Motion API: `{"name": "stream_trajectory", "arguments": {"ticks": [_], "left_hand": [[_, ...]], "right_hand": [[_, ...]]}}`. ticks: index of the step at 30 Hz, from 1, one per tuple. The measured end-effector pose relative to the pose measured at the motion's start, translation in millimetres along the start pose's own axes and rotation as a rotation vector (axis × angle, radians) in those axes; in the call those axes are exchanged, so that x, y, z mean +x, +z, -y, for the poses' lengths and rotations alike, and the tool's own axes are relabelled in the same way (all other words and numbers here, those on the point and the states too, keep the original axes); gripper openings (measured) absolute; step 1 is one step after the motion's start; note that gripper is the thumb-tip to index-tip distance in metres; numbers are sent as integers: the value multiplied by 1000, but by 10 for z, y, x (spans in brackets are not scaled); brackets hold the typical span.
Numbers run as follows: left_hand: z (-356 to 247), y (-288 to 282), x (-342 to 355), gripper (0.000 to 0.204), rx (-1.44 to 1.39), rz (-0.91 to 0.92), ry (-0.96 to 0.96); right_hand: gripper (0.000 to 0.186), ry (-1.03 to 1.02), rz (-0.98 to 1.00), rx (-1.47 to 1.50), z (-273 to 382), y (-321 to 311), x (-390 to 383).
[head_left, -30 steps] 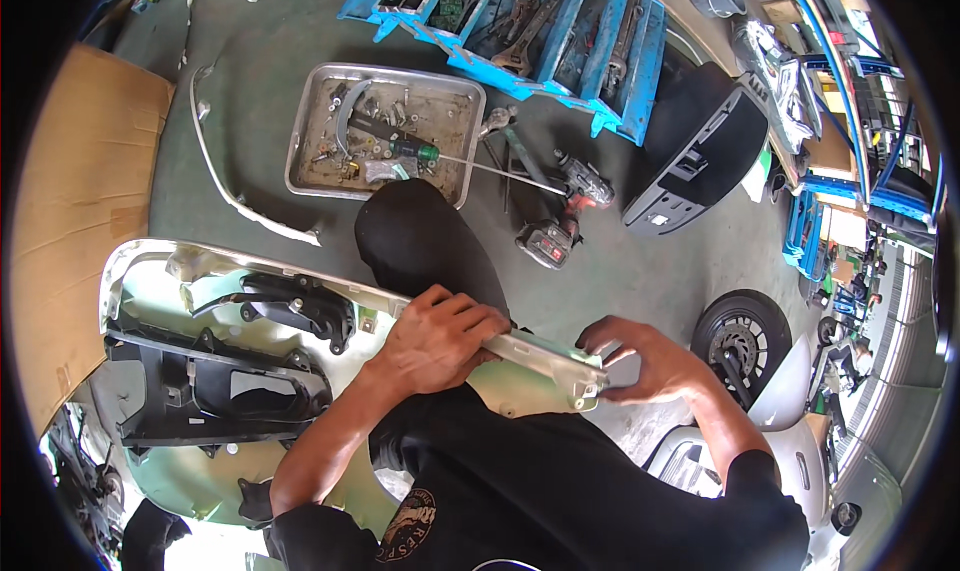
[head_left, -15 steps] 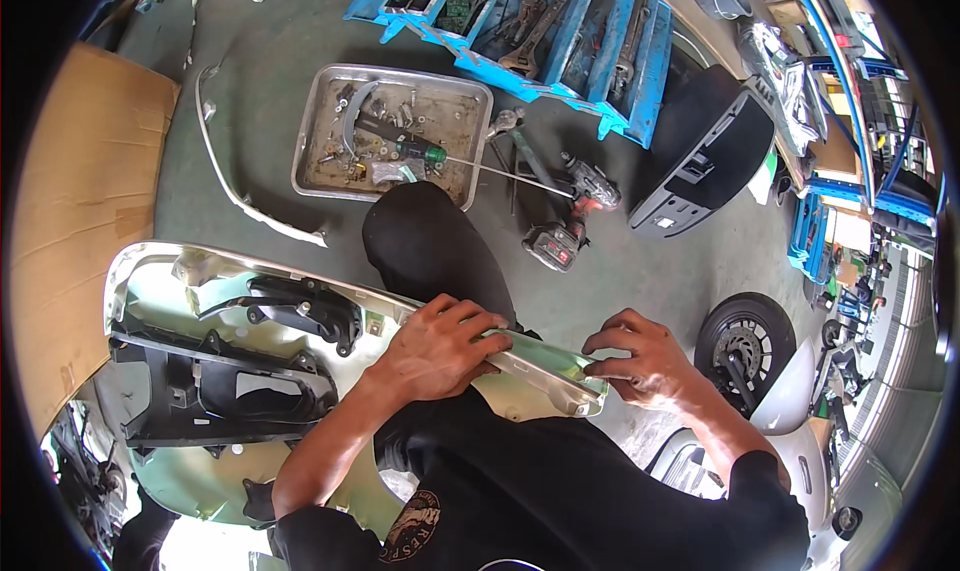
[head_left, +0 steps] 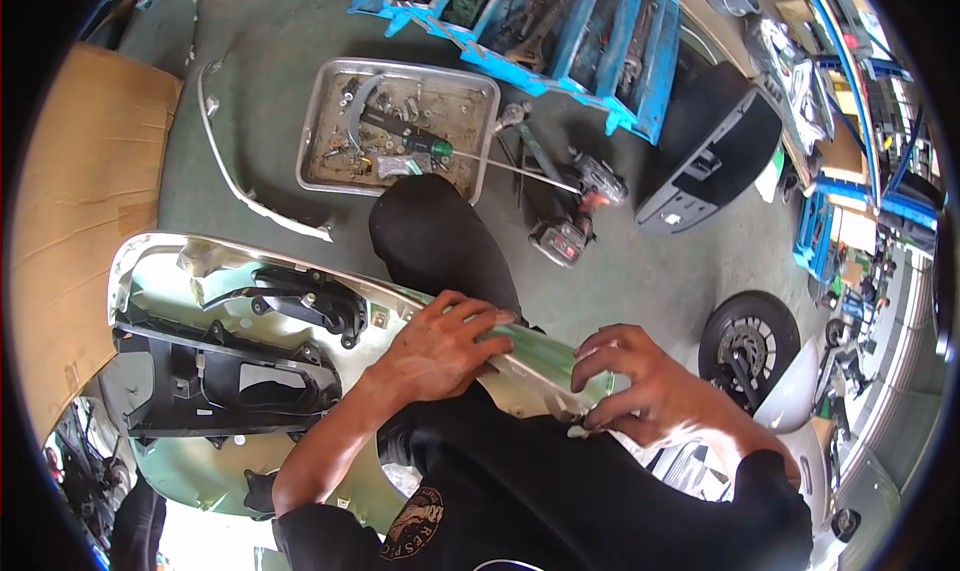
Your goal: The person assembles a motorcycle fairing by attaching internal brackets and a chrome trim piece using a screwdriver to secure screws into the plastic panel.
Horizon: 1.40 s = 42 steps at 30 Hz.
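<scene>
Across my lap lies a large light-green vehicle body panel (head_left: 200, 471), its inner side facing up. My left hand (head_left: 445, 346) is closed over the panel's narrow arm, fingers wrapped across the edge. At the narrow arm's right end, my right hand (head_left: 640, 386) has its curled fingers on the tip, index finger above and thumb below. A small pale piece (head_left: 578, 432) shows by that thumb; whether it is part of the panel I cannot tell. Black plastic brackets (head_left: 225, 381) sit inside the panel's wide part.
Beyond my knee stands a metal tray (head_left: 310, 121) with small hardware and a long green-handled screwdriver (head_left: 430, 145). A cordless impact driver (head_left: 575, 216), a blue toolbox (head_left: 500, 66), a black storage cover (head_left: 715, 156) and a wheel (head_left: 750, 346) are around it. Cardboard (head_left: 90, 201) stands at left.
My right hand has moved slightly down and now curls round the panel's tip, its thumb lower. The pale piece has come into sight. My left hand keeps its hold.
</scene>
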<state>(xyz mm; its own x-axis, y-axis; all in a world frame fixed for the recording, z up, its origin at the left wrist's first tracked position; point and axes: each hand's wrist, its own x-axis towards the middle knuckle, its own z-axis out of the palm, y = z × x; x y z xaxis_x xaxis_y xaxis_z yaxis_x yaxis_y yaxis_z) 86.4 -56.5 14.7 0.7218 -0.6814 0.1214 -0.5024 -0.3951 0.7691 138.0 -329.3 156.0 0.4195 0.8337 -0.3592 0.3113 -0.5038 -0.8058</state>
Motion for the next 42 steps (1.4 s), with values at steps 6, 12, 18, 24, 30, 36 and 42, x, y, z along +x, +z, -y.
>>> {"name": "stream_trajectory", "arguments": {"ticks": [6, 12, 18, 24, 30, 36, 42], "left_hand": [[13, 98, 22, 43, 19, -80, -5], [16, 171, 44, 48, 69, -137, 3], [81, 267, 85, 34, 145, -123, -48], [108, 260, 73, 43, 223, -131, -69], [51, 170, 141, 39, 210, -49, -124], [90, 316, 180, 41, 235, -98, -89], [112, 300, 137, 36, 243, -126, -133]], "right_hand": [[30, 1080, -104, 53, -589, -241, -295], [69, 669, 103, 853, -629, -4, -382], [50, 822, 76, 349, -365, 72, -147], [38, 556, 100, 321, -518, 222, -161], [28, 644, 46, 276, -513, 269, -119], [32, 651, 135, 241, -658, 240, -112], [39, 608, 130, 372, -624, 68, 62]]}}
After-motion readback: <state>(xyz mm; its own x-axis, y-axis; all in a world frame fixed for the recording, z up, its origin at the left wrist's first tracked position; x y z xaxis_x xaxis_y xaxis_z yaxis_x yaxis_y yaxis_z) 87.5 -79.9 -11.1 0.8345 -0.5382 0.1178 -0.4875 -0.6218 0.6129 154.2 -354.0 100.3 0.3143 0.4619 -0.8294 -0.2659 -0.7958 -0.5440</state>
